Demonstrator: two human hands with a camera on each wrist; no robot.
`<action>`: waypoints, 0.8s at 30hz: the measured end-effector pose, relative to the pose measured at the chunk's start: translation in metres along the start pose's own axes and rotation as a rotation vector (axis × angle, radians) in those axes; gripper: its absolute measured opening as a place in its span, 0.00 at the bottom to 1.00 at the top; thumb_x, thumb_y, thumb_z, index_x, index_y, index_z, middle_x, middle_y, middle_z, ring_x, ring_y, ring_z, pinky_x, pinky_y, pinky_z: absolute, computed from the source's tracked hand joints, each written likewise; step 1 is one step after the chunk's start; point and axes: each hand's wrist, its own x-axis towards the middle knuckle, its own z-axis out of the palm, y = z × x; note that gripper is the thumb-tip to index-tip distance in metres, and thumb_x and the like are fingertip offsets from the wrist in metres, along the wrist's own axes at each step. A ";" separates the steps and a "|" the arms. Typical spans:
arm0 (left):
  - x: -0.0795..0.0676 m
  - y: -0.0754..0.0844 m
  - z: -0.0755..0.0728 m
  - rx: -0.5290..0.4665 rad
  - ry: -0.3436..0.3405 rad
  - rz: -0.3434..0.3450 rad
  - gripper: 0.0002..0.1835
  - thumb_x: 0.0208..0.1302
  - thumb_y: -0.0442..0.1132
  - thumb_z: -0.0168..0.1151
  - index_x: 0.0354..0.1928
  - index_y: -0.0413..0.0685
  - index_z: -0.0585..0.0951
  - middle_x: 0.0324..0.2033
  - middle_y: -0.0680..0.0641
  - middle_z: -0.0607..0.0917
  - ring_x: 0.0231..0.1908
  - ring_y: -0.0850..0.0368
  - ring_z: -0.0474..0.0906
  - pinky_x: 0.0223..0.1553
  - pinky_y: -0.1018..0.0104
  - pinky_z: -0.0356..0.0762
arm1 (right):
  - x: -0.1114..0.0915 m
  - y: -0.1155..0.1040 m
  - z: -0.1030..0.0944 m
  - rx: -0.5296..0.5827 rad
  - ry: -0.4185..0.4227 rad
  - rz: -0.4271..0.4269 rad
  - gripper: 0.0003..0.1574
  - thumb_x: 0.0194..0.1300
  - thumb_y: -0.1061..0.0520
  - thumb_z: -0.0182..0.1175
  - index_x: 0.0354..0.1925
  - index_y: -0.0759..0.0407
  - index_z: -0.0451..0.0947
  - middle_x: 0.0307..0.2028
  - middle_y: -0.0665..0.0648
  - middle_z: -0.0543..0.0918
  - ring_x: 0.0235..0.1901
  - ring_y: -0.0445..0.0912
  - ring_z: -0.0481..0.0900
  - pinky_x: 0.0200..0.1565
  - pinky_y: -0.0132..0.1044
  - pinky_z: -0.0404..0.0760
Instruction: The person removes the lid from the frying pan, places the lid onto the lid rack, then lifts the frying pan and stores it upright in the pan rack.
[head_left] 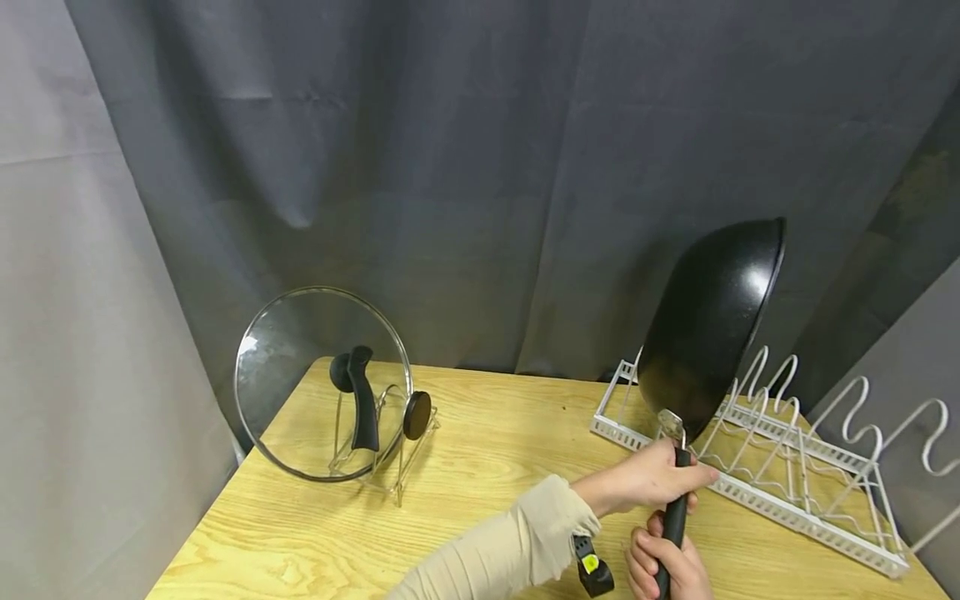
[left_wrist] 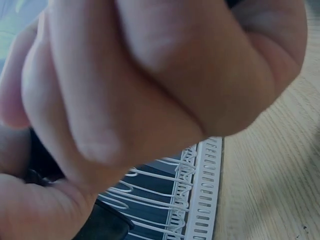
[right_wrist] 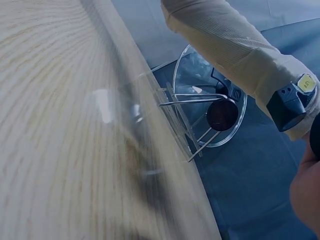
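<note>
A black wok (head_left: 708, 333) stands steeply tilted on its side over the left part of a white wire rack (head_left: 802, 521). My left hand (head_left: 656, 477) grips its black handle (head_left: 674, 521) close to the metal joint, with the thumb laid across. Lower down, near the handle's end, my right hand (head_left: 667, 560) wraps its fingers round the same handle. Curled fingers (left_wrist: 95, 100) fill most of the left wrist view, above the rack's slotted rail. Whether the wok's lower edge rests between the rack's wires is hidden.
A glass lid (head_left: 322, 317) with a black handle leans in a small wire stand (head_left: 401, 475) at the table's left. White looped dividers (head_left: 855, 408) rise along the rack's right side. A dark grey curtain (head_left: 450, 167) hangs behind the wooden table (head_left: 510, 417).
</note>
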 end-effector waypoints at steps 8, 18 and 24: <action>0.007 -0.009 0.001 0.053 -0.034 0.018 0.21 0.64 0.37 0.62 0.16 0.46 0.65 0.09 0.52 0.73 0.11 0.64 0.70 0.18 0.76 0.66 | -0.005 -0.001 -0.003 0.040 -0.007 0.023 0.21 0.72 0.70 0.20 0.38 0.57 0.60 0.21 0.55 0.44 0.16 0.45 0.44 0.18 0.35 0.44; 0.008 -0.014 0.001 0.001 -0.076 -0.003 0.19 0.62 0.31 0.61 0.16 0.44 0.65 0.10 0.52 0.71 0.13 0.64 0.75 0.20 0.77 0.70 | -0.008 -0.001 -0.003 0.059 0.018 0.047 0.17 0.74 0.68 0.25 0.37 0.57 0.60 0.22 0.55 0.44 0.17 0.45 0.44 0.19 0.35 0.44; 0.009 -0.015 0.006 -0.003 -0.017 -0.025 0.18 0.58 0.27 0.59 0.16 0.47 0.64 0.10 0.53 0.69 0.13 0.65 0.75 0.17 0.77 0.69 | -0.008 -0.003 -0.002 0.067 0.022 0.057 0.13 0.75 0.67 0.29 0.38 0.57 0.61 0.22 0.55 0.43 0.17 0.45 0.44 0.19 0.35 0.44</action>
